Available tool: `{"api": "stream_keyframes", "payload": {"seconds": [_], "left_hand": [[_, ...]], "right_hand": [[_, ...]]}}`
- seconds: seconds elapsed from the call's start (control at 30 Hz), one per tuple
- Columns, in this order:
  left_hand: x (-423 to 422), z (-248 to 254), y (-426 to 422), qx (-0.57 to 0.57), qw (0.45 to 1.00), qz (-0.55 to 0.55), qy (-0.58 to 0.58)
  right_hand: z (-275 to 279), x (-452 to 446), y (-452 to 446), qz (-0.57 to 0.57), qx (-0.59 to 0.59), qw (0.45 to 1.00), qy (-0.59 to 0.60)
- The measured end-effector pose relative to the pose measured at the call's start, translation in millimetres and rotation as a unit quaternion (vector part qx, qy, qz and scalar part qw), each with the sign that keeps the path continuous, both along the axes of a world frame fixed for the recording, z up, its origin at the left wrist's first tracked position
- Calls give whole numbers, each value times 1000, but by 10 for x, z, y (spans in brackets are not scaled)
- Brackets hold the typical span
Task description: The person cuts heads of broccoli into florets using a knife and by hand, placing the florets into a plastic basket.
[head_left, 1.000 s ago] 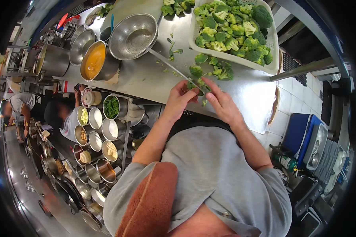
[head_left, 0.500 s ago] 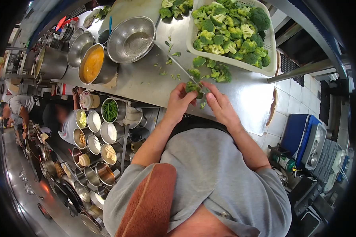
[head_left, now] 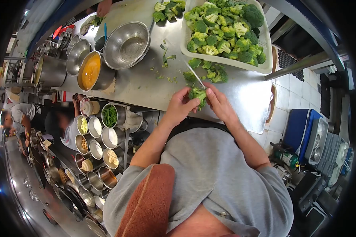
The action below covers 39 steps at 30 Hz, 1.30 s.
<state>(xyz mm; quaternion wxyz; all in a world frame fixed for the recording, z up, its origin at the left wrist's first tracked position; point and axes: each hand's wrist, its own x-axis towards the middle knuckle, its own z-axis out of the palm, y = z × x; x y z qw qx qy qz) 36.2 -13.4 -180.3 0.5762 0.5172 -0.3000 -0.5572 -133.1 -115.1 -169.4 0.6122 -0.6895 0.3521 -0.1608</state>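
Observation:
My left hand [head_left: 182, 103] is closed around a broccoli floret [head_left: 198, 94] in front of my waist, over the near edge of the steel table. In my right hand [head_left: 219, 102] is a knife [head_left: 194, 72], its blade pointing away from me and to the left. The knife's handle is mostly hidden by my fingers, close beside the floret. Loose broccoli pieces [head_left: 216, 74] lie on the table just beyond both hands. A white basket [head_left: 226, 62] heaped with cut broccoli stands behind them, and trimmed stalk scraps [head_left: 168, 58] are scattered to the left.
A perforated steel colander [head_left: 126, 45] and a pot of orange liquid [head_left: 89, 71] stand at the left on the steel table [head_left: 146, 89]. Lower left are several steel containers with ingredients, including chopped greens [head_left: 109, 115]. Two people work farther left. A blue cooler [head_left: 298, 132] sits on the floor at right.
The floret in my left hand has been turned and shows more of its stalk. A stalk scrap now lies left of the knife. At the top left, another person's hand has come into view.

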Motion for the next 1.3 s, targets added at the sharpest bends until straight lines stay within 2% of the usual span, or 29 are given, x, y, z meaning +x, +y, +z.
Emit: {"api": "stream_keyframes", "payload": {"seconds": [0.03, 0.07, 0.13, 0.2, 0.27, 0.3, 0.33, 0.4, 0.43, 0.5, 0.6, 0.67, 0.73, 0.77, 0.83, 0.87, 0.97, 1.03, 1.07, 1.1, 1.13, 1.17, 1.23, 1.3], "left_hand": [[-18, 101, -22, 10, 999, -34, -37], [-28, 223, -77, 7, 998, -37, -40], [-100, 550, -189, -122, 985, -48, -113], [-97, 1020, -535, -156, 924, -72, -341], [-173, 1222, -998, -156, 896, 14, -417], [-176, 1198, -1069, -157, 895, 14, -418], [-178, 1210, -1144, -211, 828, 103, -509], [-143, 1309, -1075, -178, 805, 86, -560], [-101, 1428, -812, -84, 850, -23, -520], [52, 1092, -576, -8, 817, -135, -561], [94, 216, -646, 10, 808, -213, -549], [-130, -152, -928, -99, 835, -154, -519], [-376, -281, -1143, -188, 800, -84, -564], [-480, -330, -1216, -184, 801, -80, -565], [-588, -353, -1311, -53, 761, -88, -641], [-571, -367, -1332, -49, 762, -87, -640], [-507, -272, -1352, -39, 782, -66, -618], [-373, -327, -1208, -19, 901, 9, -433], [-321, -350, -1116, -19, 901, 4, -434], [-272, -357, -1017, -21, 956, 39, -289], [-234, -376, -920, -20, 988, 76, -136], [-187, -412, -849, -19, 987, 79, -136], [-114, -434, -728, -43, 993, 99, 56], [-134, -403, -667, -52, 988, 116, 82]], "right_hand": [[-9, 0, -26, -19, 62, 998, -3], [10, 2, -51, -22, 59, 998, -5], [45, -36, -58, -70, 169, 983, 6], [13, -82, -85, -55, 148, 987, 38], [-78, -116, -74, -34, 126, 989, 67], [-138, -124, -60, -20, 109, 991, 74], [-155, -129, -95, -6, 88, 993, 78], [-91, -194, -115, -20, 65, 996, 57], [-65, -225, -107, -35, 53, 997, 42], [-71, -319, -157, -68, 60, 996, 13], [55, -480, -175, -128, 107, 986, -14], [210, -572, -243, -149, 137, 979, -18], [293, -650, -302, -191, 117, 974, -27], [273, -684, -334, -199, 104, 974, -29], [252, -713, -403, -195, 104, 975, -33], [249, -724, -413, -199, 105, 974, -36], [283, -740, -395, -193, 98, 976, -32], [256, -756, -373, -193, 99, 976, -35], [231, -752, -364, -182, 87, 979, -34], [217, -740, -364, -170, 73, 982, -33], [217, -724, -346, -170, 75, 982, -33], [221, -689, -328, -160, 82, 983, -29], [222, -607, -304, -142, 88, 986, -24], [208, -513, -292, -113, 105, 988, -26]]}}
